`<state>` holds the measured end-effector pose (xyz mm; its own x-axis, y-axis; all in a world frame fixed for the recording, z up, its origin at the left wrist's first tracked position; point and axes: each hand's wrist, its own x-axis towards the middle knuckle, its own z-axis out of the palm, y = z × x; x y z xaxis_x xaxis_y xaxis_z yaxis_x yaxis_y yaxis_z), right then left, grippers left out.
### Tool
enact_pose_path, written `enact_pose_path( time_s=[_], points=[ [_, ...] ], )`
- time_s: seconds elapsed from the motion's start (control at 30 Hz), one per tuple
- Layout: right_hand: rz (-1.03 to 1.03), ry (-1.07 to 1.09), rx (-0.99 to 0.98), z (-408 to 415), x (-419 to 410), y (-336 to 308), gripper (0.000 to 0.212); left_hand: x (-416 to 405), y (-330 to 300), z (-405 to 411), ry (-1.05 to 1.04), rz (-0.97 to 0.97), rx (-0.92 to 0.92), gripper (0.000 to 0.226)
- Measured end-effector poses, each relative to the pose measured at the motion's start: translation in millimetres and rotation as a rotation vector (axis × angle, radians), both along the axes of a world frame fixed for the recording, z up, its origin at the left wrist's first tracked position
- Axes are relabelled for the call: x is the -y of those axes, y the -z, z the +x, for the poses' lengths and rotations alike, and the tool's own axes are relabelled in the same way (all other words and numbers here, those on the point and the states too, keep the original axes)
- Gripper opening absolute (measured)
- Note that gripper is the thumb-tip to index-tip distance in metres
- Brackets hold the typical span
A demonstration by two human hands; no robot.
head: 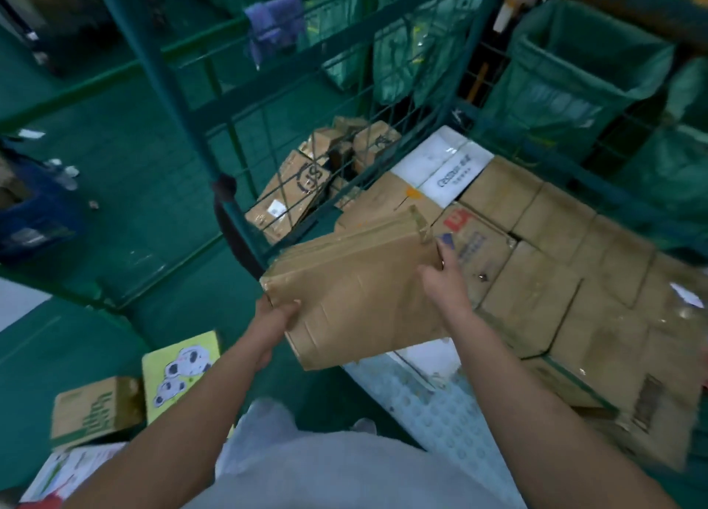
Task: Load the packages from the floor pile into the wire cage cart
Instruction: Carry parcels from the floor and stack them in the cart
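Step in hand: carrying flat brown box [356,290] over near-left corner of wire cage cart [230,152]

Judgement: keep box level, clear cage rim, lower onto gap beside stacked cartons [536,259], flush with neighbours

Left hand [274,317] grips near-left corner, thumb on top; right hand [444,278] grips far-right edge; box between both, above cart

Floor pile [134,401] near left, well apart

Dim greenish overhead light, soft shadows, overall motion blur, wide-angle bending from 9 to 3 o'clock.
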<state>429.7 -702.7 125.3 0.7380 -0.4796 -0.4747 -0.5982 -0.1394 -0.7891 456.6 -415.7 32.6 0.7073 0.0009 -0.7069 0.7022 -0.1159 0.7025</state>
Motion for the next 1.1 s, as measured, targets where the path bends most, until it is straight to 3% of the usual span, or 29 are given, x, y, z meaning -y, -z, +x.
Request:
enact_pose_path(
  time_s=[0.2,0.4,0.67,0.77,0.87,0.9,1.0,1.1],
  points=[
    [-0.088,0.042,0.073,31.4,59.8,-23.2,0.074,58.5,-19.7,39.7,0.121,-0.010,-0.003,0.075],
    [-0.246,0.044,0.000,68.9,102.9,-32.9,0.070,106.6,-14.5,81.0,0.243,0.023,-0.104,0.026],
    [-0.448,-0.056,-0.109,155.4,148.9,-32.1,0.061,167.4,8.1,156.6,0.348,-0.026,-0.276,0.025],
    [-0.477,-0.099,-0.114,213.3,171.1,-47.4,0.067,193.0,7.2,202.4,0.380,-0.087,-0.293,0.024],
    [-0.668,-0.209,-0.039,270.2,197.4,-59.6,0.074,221.3,6.5,238.5,0.389,-0.199,-0.261,0.017],
    [-0.749,-0.244,-0.029,287.7,206.1,-62.7,0.077,229.6,7.9,250.0,0.379,-0.256,-0.254,0.022],
    [-0.852,-0.313,-0.078,328.5,223.6,-64.3,0.081,251.7,10.6,285.6,0.390,-0.348,-0.267,0.067],
    [-0.721,-0.314,-0.159,340.0,220.5,-38.1,0.080,276.3,4.2,309.4,0.490,-0.323,-0.264,0.086]
  ],
)
